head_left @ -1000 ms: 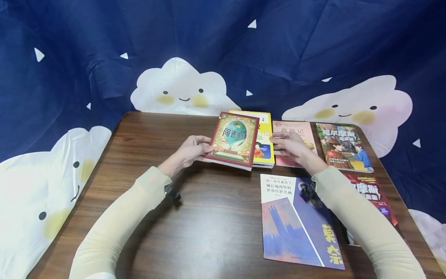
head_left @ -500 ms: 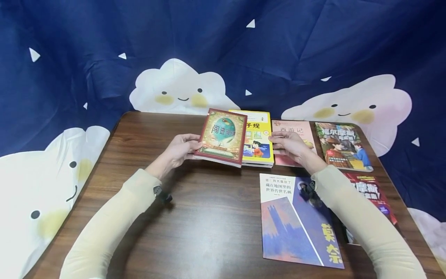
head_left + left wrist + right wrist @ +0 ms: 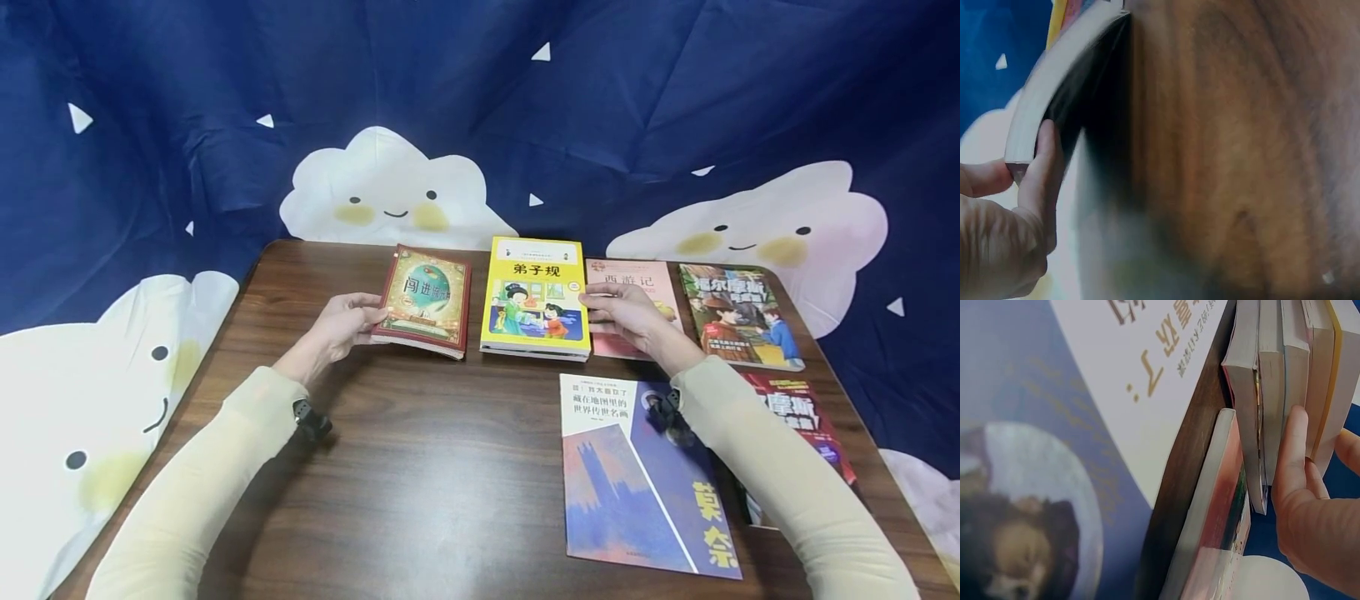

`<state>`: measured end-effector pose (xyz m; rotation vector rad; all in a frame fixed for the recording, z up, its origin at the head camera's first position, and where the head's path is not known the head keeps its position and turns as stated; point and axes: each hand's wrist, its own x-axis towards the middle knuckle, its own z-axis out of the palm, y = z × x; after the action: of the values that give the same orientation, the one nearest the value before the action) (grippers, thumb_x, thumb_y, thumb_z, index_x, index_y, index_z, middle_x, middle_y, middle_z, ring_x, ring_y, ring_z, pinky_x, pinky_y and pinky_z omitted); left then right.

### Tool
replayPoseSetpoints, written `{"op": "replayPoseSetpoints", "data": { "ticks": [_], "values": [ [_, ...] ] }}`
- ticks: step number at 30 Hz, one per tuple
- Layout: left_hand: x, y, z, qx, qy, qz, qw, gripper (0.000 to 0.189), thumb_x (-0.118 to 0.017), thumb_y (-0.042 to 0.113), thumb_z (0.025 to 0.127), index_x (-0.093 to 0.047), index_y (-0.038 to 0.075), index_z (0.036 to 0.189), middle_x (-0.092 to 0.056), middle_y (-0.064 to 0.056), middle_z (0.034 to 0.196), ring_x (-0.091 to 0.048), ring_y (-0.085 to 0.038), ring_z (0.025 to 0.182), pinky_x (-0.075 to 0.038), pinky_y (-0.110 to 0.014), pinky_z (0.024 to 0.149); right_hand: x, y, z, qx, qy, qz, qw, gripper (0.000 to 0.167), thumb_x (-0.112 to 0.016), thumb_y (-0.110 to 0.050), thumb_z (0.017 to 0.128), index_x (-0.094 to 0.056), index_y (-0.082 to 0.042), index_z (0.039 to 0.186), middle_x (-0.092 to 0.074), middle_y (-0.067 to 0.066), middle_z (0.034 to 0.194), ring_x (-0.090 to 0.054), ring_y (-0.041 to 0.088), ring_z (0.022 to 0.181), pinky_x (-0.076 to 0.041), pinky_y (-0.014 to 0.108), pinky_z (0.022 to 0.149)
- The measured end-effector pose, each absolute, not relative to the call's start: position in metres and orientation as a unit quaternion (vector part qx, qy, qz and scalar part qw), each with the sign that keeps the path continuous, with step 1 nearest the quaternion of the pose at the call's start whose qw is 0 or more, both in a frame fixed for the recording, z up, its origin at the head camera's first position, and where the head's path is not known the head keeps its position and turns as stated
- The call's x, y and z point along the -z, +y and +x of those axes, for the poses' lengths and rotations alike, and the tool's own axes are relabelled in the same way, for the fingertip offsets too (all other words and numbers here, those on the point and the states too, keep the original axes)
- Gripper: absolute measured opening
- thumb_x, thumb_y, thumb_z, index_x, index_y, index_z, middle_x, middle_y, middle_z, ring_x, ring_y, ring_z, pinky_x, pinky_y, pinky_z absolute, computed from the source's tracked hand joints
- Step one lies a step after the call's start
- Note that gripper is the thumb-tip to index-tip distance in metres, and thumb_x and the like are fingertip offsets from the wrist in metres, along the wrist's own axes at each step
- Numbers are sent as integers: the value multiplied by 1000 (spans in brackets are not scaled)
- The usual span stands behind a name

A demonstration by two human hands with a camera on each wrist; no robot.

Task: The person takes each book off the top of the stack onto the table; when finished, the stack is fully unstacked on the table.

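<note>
My left hand (image 3: 339, 329) pinches the left edge of a paperback with a red border and a green oval (image 3: 426, 302). Its held side is raised, and the book bends down toward the table in the left wrist view, with its pages (image 3: 1034, 106) outward. To its right lies a yellow book (image 3: 534, 300) on top of other books. My right hand (image 3: 626, 315) holds the yellow book's right edge, with thumb and fingers at the corner. From the right wrist, a finger (image 3: 1295, 444) lies along the stacked page edges (image 3: 1297, 337). The fingers' far sides are hidden.
A pink book (image 3: 622, 273) lies partly behind my right hand. Further right is an illustrated book (image 3: 738, 308). A red book (image 3: 795, 417) is partly under my right forearm. Nearer lies a large blue and white book (image 3: 630, 492). A dark blue curtain (image 3: 600, 108) hangs behind the table (image 3: 420, 475).
My left hand has drawn the red-bordered book leftward off the yellow book, uncovering its cover, and lowered it toward the table. My right hand has stayed at the yellow book's edge.
</note>
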<state>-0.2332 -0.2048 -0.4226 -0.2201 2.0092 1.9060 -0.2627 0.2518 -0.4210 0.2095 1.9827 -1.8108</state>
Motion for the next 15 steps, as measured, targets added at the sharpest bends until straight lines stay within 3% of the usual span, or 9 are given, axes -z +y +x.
{"op": "replayPoseSetpoints", "data": {
  "ticks": [5,15],
  "values": [
    [433,-205,-241,-663,720,-82,187,58,-59,4,104,-37,-9,156,-72,9,80,-72,-5,74,-63,-21,66,422,253,-263,657,717,71,220,65,-66,-18,105,-35,4,158,-75,-12,91,-74,7,87,-66,25,84],
    [444,-186,-261,-655,725,-74,198,56,-61,3,103,-40,-9,154,-71,1,89,-73,-8,77,-67,-27,73,422,253,-262,659,715,70,221,64,-66,-18,105,-35,4,158,-76,-12,93,-75,9,90,-66,27,86]
  ]
}}
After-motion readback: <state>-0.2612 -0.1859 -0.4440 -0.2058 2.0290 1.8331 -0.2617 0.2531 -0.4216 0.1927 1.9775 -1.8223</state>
